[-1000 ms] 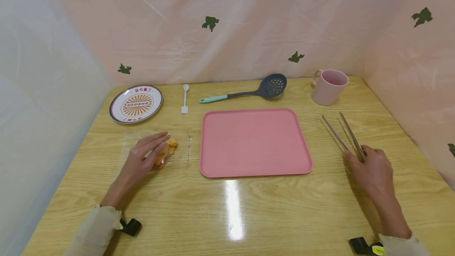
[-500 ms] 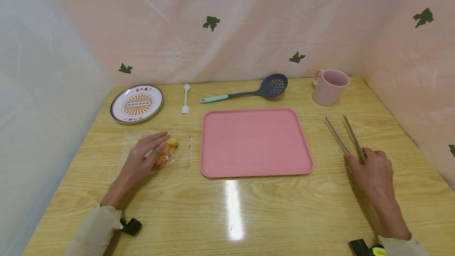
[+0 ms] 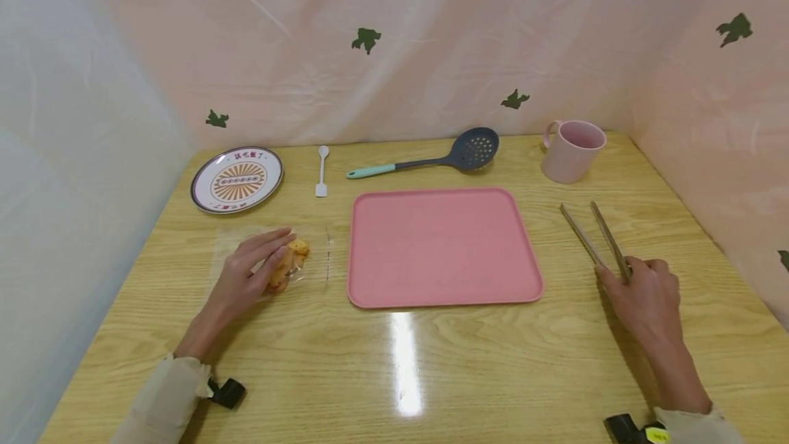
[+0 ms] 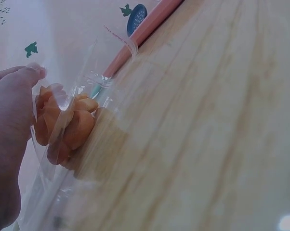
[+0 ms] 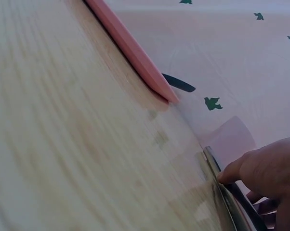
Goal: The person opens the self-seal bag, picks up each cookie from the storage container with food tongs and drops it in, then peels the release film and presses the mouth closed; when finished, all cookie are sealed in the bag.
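Note:
My left hand [image 3: 249,269] rests over a clear plastic bag [image 3: 316,238] on the table's left side. Its fingers lie nearly straight. Beside the thumb, orange-brown food-like pieces [image 3: 294,260] show through the film; their kind is unclear. The left wrist view shows these pieces [image 4: 70,125] bunched inside the bag, with the left thumb [image 4: 32,72] above them. On the right side, my right hand [image 3: 644,297] grips metal tongs [image 3: 607,231], whose arms are spread and point away from me. The tongs [image 5: 227,197] also appear in the right wrist view, under the thumb.
A pink tray [image 3: 444,249] lies between the hands. Along the back are a patterned plate [image 3: 237,180], a small white spoon [image 3: 321,170], a slotted spoon [image 3: 473,149] with a mint handle, and a pink mug [image 3: 564,156]. Cloth walls [image 3: 431,53] stand behind.
The tongs have swung slightly to the right and then back left, with their arms still spread. The left hand, the bag and the other objects stay where they were.

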A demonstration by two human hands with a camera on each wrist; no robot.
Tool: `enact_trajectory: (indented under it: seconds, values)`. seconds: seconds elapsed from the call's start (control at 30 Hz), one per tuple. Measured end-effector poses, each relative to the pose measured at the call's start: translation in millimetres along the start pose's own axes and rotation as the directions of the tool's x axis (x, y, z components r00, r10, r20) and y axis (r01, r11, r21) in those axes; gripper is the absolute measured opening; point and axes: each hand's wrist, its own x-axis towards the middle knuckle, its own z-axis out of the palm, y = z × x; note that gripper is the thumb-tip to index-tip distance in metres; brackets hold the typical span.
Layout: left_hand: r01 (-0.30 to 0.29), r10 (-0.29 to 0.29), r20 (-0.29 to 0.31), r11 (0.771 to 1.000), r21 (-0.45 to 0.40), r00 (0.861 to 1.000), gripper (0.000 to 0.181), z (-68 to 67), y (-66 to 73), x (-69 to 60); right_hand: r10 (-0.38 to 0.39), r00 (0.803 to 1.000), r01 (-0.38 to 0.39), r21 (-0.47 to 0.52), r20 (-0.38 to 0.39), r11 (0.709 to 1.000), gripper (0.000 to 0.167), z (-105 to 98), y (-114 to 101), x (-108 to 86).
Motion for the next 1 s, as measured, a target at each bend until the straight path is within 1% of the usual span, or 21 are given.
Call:
enact_trajectory:
  seconds: [0.23, 0.37, 0.47, 0.53, 0.6, 0.67, 0.77, 0.8, 0.83, 0.9, 1.0]
  values:
    - [0.006, -0.006, 0.001, 1.0, -0.001, 1.0, 0.029, -0.1, 0.7, 0.2, 0.006, 1.0, -0.006, -0.031, 0.027, 1.0, 0.064, -2.4, -1.4, 1.0]
    - [0.004, -0.004, -0.002, 1.0, -0.004, 1.0, 0.029, -0.3, 0.3, 0.0, 0.012, 0.999, -0.009, -0.081, 0.039, 0.997, 0.072, -5.4, -3.7, 0.9]
    - [0.013, -0.013, 0.0, 1.0, -0.003, 1.0, 0.029, -1.1, 0.7, 0.1, -0.002, 1.0, 0.002, -0.117, -0.001, 0.993, 0.068, -8.0, -10.2, -0.4]
    - [0.01, -0.01, -0.003, 1.0, -0.006, 1.0, 0.03, -1.2, 1.7, 1.0, -0.025, 0.998, 0.018, -0.126, -0.056, 0.992, 0.061, -9.2, -17.6, -0.9]
    - [0.012, -0.012, -0.002, 1.0, -0.008, 1.0, 0.033, -1.1, 2.3, 1.6, -0.066, 0.992, 0.052, -0.126, -0.11, 0.991, 0.053, -9.1, -26.7, -0.8]
    - [0.013, -0.013, -0.002, 1.0, -0.009, 1.0, 0.034, -0.8, 2.8, 1.9, -0.093, 0.987, 0.078, -0.113, -0.133, 0.99, 0.049, -7.9, -37.8, -0.3]
    - [0.017, -0.017, -0.001, 1.0, -0.013, 1.0, 0.036, -0.6, 3.3, 2.3, -0.158, 0.976, 0.15, -0.064, -0.148, 0.987, 0.044, -1.6, -56.6, 0.3]
    - [0.017, -0.017, -0.001, 1.0, -0.014, 1.0, 0.036, -0.4, 3.4, 2.4, -0.191, 0.968, 0.186, -0.041, -0.16, 0.982, 0.042, 2.2, -63.2, 0.3]
    - [0.017, -0.017, -0.001, 1.0, -0.014, 1.0, 0.036, -0.3, 3.2, 2.3, -0.233, 0.956, 0.233, -0.025, -0.176, 0.972, 0.04, 6.4, -70.1, 0.1]
    - [0.014, -0.014, -0.001, 1.0, -0.011, 1.0, 0.036, -0.2, 2.6, 2.1, -0.334, 0.918, 0.342, 0.0, -0.215, 0.94, 0.035, 16.2, -84.2, 0.1]
    - [0.016, -0.016, 0.002, 1.0, -0.006, 1.0, 0.035, 0.1, 2.0, 1.7, -0.446, 0.864, 0.463, 0.022, -0.235, 0.886, 0.03, 30.4, -106.6, -1.1]
